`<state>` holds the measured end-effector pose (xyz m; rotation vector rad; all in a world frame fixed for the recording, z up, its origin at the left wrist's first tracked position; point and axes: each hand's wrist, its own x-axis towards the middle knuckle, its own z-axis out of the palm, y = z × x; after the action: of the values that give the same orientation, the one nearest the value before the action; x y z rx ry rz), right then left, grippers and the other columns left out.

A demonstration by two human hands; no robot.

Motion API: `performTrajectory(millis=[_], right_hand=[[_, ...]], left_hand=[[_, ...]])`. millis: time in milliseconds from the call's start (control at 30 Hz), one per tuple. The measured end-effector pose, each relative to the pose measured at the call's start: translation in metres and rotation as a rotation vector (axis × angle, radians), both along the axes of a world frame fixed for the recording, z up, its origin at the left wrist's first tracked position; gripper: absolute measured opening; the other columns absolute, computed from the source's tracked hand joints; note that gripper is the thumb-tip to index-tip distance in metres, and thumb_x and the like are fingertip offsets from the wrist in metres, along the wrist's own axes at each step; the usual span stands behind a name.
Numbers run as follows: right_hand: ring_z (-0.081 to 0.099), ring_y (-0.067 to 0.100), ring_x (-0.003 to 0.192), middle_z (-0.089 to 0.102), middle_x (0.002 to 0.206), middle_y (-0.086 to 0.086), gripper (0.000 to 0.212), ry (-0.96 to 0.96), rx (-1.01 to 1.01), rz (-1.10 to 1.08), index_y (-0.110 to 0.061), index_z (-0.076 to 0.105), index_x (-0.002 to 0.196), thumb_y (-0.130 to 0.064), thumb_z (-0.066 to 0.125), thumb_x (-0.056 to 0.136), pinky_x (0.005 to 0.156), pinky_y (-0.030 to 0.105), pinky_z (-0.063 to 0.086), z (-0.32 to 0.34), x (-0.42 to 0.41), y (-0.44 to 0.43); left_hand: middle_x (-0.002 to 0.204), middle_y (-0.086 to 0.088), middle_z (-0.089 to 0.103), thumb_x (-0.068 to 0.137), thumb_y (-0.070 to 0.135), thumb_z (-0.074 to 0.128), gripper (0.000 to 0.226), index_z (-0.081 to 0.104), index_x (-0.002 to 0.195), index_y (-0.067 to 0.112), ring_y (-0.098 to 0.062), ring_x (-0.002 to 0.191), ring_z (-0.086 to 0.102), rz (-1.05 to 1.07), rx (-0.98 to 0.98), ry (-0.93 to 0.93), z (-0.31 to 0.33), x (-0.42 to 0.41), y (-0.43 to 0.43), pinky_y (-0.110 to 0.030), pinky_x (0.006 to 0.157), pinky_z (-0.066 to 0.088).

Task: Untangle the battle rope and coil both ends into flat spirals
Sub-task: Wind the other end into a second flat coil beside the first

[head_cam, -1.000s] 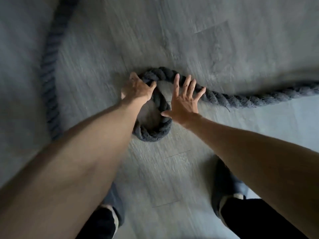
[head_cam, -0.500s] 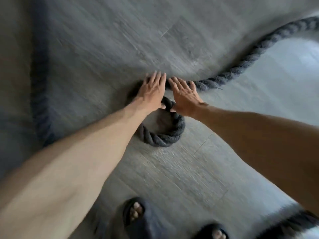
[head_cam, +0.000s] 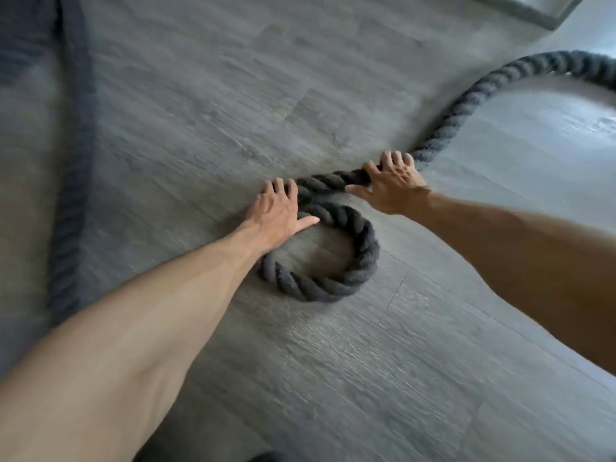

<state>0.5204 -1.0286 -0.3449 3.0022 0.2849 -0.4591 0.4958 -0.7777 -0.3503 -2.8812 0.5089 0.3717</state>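
The battle rope lies on the floor as one loop in the centre of the frame and runs to the upper right. The left hand presses the loop's upper left, fingers straight and together. The right hand grips the rope, fingers curled over it

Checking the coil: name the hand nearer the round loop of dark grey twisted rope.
Left. The left hand rests on the dark grey rope loop; the right hand grips the rope beyond it.
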Motion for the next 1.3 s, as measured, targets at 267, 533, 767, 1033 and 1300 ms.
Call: performTrajectory(millis=[267, 533, 767, 1033, 1300], right_hand=[[0.047, 0.038, 0.128, 0.048, 0.139, 0.024, 0.113, 0.197, -0.070, -0.095, -0.001, 0.039, 0.141, -0.090, 0.050, 0.073, 0.104, 0.051, 0.038, 0.026, -0.052, 0.003], [0.040, 0.039, 0.133, 0.043, 0.141, 0.021, 0.093, 0.242, 0.044, -0.026, -0.006, 0.035, 0.143, -0.054, 0.080, 0.077, 0.108, 0.057, 0.037, 0.033, -0.064, 0.008], [0.041, 0.038, 0.133, 0.043, 0.144, 0.016, 0.096, 0.197, 0.056, 0.155, -0.013, 0.031, 0.150, -0.072, 0.063, 0.081, 0.109, 0.057, 0.036, 0.027, -0.058, -0.004], [0.048, 0.033, 0.130, 0.057, 0.126, 0.018, 0.076, 0.021, 0.060, 0.004, -0.019, 0.058, 0.129, -0.067, 0.007, 0.100, 0.119, 0.058, 0.017, 0.018, -0.034, -0.090], [0.065, 0.027, 0.086, 0.069, 0.102, 0.015, 0.088, 0.120, 0.125, -0.162, -0.007, 0.064, 0.096, -0.084, 0.022, 0.089, 0.087, 0.041, 0.051, 0.038, -0.049, -0.041]], left_hand=[[0.147, -0.035, 0.032, 0.091, 0.069, 0.037, 0.092, 0.024, 0.146, -0.003, -0.042, 0.124, 0.047, 0.247, 0.006, 0.125, 0.005, -0.034, -0.035, -0.049, 0.093, 0.051], [0.154, -0.030, 0.017, 0.084, 0.068, 0.054, 0.109, -0.005, 0.155, 0.009, -0.047, 0.136, 0.031, 0.111, 0.061, 0.152, 0.021, -0.048, -0.065, -0.060, 0.106, 0.031], [0.149, -0.022, 0.031, 0.085, 0.057, 0.063, 0.097, 0.018, 0.148, -0.001, -0.037, 0.131, 0.041, -0.039, -0.097, 0.148, 0.017, -0.056, -0.097, -0.047, 0.103, 0.044], [0.141, -0.022, 0.039, 0.088, 0.064, 0.052, 0.094, 0.024, 0.145, -0.005, -0.036, 0.115, 0.052, -0.058, -0.063, 0.037, 0.004, -0.061, -0.089, -0.038, 0.092, 0.044], [0.142, -0.035, 0.041, 0.091, 0.069, 0.039, 0.100, 0.018, 0.147, -0.010, -0.039, 0.119, 0.056, 0.194, -0.025, 0.127, 0.003, -0.046, -0.072, -0.042, 0.093, 0.047]])
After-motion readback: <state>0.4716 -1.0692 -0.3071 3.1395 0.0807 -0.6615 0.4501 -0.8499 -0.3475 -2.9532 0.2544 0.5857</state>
